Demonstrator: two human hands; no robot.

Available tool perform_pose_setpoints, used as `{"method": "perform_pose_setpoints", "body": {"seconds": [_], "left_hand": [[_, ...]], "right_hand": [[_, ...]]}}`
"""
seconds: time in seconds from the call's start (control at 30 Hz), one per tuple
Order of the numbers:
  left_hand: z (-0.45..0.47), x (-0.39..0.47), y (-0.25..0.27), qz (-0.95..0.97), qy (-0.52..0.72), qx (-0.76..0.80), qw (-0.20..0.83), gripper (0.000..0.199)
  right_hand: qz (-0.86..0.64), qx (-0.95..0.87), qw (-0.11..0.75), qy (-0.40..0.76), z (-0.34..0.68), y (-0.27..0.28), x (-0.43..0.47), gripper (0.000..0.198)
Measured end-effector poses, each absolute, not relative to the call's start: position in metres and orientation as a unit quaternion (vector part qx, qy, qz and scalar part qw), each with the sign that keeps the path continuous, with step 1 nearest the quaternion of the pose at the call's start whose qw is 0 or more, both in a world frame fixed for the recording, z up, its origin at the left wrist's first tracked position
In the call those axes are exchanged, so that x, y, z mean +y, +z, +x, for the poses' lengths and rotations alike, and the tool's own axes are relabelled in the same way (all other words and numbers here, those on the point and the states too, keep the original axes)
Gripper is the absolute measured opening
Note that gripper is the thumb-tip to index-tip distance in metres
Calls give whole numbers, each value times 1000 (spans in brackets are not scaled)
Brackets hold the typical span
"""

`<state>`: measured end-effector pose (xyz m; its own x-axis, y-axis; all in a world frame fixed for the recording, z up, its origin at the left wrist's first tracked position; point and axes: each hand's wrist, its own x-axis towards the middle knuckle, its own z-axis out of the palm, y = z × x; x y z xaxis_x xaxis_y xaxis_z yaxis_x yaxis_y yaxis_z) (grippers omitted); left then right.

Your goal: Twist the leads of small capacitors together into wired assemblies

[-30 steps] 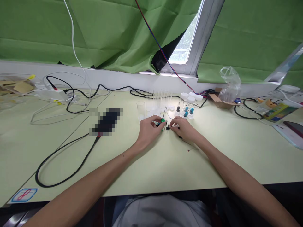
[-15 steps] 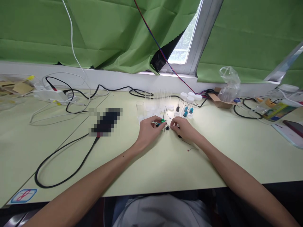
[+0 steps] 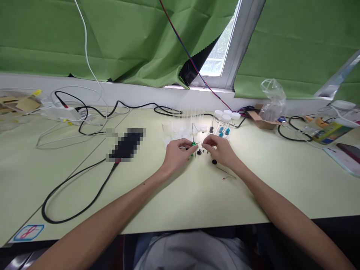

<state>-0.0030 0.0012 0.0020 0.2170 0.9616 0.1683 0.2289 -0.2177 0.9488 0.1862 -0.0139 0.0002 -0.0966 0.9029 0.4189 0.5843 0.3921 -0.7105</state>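
Green piece (image 3: 194, 144) in left fingers (image 3: 183, 141) sits well behind table's front edge (image 3: 197, 227).

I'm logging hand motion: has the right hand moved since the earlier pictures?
Yes: the right hand has shifted slightly up the picture, toward the white-capped jars, and the black disc below it now shows more fully.

A low approach was available from the front over the bare tabletop (image 3: 194, 202), leading to the narrow gap between the left hand (image 3: 180, 153) and the right hand (image 3: 221, 149), where a black disc-based part (image 3: 199, 152) obstructed the passage. Behind the hands, clear upright tubes (image 3: 188, 120) and white-capped vials (image 3: 226, 119) restricted access from the rear. Leftward travel along the surface was impeded by a looped black cable (image 3: 54, 222).
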Motion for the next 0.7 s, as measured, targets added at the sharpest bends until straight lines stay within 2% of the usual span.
{"method": "perform_pose_setpoints", "body": {"seconds": [0.3, 0.7], "left_hand": [[-4, -1, 4, 657, 426, 442, 437, 32], [-4, -3, 7, 665, 400, 397, 490, 32]], "right_hand": [[-477, -671, 476, 310, 179, 4, -20, 17], [-456, -655, 509, 321, 177, 4, -22, 21]]}}
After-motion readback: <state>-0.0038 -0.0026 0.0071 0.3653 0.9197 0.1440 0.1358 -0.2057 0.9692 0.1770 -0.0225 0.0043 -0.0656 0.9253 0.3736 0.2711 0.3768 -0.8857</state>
